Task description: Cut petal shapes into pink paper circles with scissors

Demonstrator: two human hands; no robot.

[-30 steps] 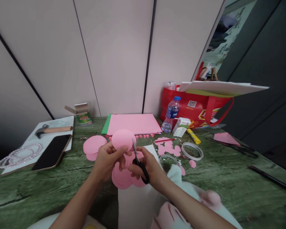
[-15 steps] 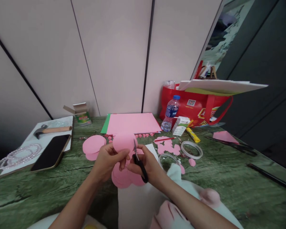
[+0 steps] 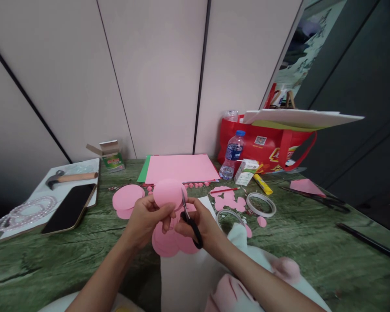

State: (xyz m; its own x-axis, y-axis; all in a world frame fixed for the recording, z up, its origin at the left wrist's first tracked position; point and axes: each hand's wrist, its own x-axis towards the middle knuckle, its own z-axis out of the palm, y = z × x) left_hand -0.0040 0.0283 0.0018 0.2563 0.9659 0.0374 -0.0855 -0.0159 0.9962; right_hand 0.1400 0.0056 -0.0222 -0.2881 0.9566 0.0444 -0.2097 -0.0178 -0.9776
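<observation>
My left hand pinches a round pink paper disc between thumb and fingers, held up over the table. In my right hand are black-handled scissors, fingers closed round the handles and blades pointing up at the disc's right edge. Whether the blades grip the paper is too small to tell. Below both hands, a pile of pink paper circles lies on a white sheet, partly hidden by the hands. Another stack of pink circles rests to the left of my left hand.
Pink paper sheets lie at the back. To the right are pink offcuts, tape rolls, a glue stick, a water bottle and a red bag. On the left are a phone and a hammer.
Almost nothing differs. The pink disc has tilted or shifted up very slightly, with the scissors still at its right edge.
</observation>
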